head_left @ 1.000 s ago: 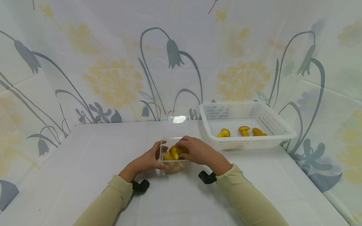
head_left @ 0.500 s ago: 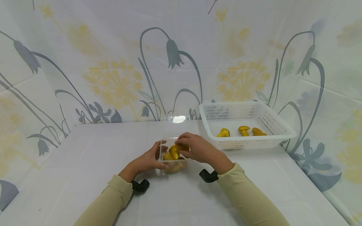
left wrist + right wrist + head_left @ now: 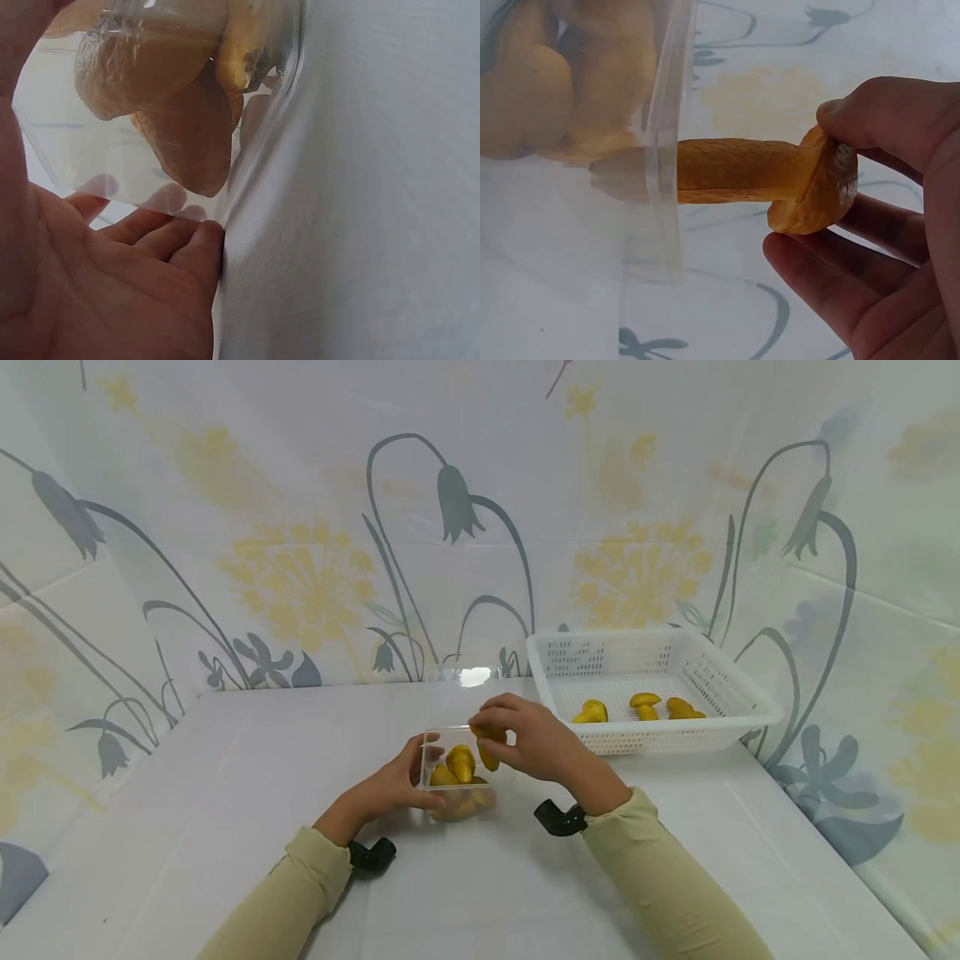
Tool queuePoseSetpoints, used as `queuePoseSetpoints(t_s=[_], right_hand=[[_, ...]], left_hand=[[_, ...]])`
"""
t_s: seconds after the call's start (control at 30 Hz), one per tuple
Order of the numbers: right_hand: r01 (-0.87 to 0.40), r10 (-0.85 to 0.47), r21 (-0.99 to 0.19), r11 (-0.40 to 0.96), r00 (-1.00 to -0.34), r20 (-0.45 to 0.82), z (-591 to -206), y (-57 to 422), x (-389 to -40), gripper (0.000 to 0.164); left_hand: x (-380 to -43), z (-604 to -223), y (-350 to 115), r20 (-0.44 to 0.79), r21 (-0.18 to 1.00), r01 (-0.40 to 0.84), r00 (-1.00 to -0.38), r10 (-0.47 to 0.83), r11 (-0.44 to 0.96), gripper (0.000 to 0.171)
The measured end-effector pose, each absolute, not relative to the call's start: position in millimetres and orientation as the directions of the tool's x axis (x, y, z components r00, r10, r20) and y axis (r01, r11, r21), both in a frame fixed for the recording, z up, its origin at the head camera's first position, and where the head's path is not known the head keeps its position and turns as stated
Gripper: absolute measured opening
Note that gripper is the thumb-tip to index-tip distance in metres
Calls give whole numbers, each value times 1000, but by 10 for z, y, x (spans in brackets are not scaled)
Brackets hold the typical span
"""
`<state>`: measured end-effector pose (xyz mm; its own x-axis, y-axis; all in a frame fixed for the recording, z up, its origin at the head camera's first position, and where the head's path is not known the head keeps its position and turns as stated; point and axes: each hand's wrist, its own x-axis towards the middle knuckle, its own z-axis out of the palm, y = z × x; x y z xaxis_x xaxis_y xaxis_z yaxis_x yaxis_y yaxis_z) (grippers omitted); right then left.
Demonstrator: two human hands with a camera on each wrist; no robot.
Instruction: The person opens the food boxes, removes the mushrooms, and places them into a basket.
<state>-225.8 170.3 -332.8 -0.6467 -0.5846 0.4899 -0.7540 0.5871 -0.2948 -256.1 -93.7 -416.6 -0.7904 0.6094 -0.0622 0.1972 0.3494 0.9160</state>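
In the head view, a clear plastic box [image 3: 457, 787] holds several yellow-brown mushrooms [image 3: 461, 763]. My left hand [image 3: 384, 787] grips its left side, thumb at the front and fingers behind; the left wrist view shows fingertips against the clear wall. Above the box's right side, my right hand [image 3: 534, 745] pinches another mushroom [image 3: 735, 172] by its cap. Its stem points down, and in the right wrist view the stem's tip shows through the box wall, inside the rim. The box's clear lid [image 3: 467, 697] stands raised at the back.
At the back right, a white perforated basket [image 3: 667, 741] holds a few more mushrooms [image 3: 646, 705]. White cloth [image 3: 262, 743] covers the table, and a flower-printed curtain [image 3: 322, 485] hangs behind it.
My right hand has risen and shifted slightly right, lifting the pinched mushroom so that its stem now shows above the others. The left hand and the box stay put.
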Motion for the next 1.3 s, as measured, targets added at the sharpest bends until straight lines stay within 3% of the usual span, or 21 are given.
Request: queuePoseSetpoints(t_s=[0.27, 0.73, 1.0, 1.3], right_hand=[[-715, -522, -339, 611, -687, 506, -3251, 1790, -2245, 23], [-710, -451, -348, 612, -675, 584, -3147, 1990, -2294, 24], [-654, -395, -381, 654, -724, 565, -3084, 2126, -2316, 26], [-623, -333, -402, 671, -738, 588, -3047, 2292, -2352, 26]], left_hand=[[-2556, -4162, -938, -69, 912, 198, -790, 610, 359, 104], [-2573, -4177, -937, -65, 908, 213, -780, 622, 361, 107], [-2571, -4175, -941, -63, 901, 222, -783, 619, 372, 109], [-2596, -4196, -941, -52, 904, 231, -776, 629, 360, 105]])
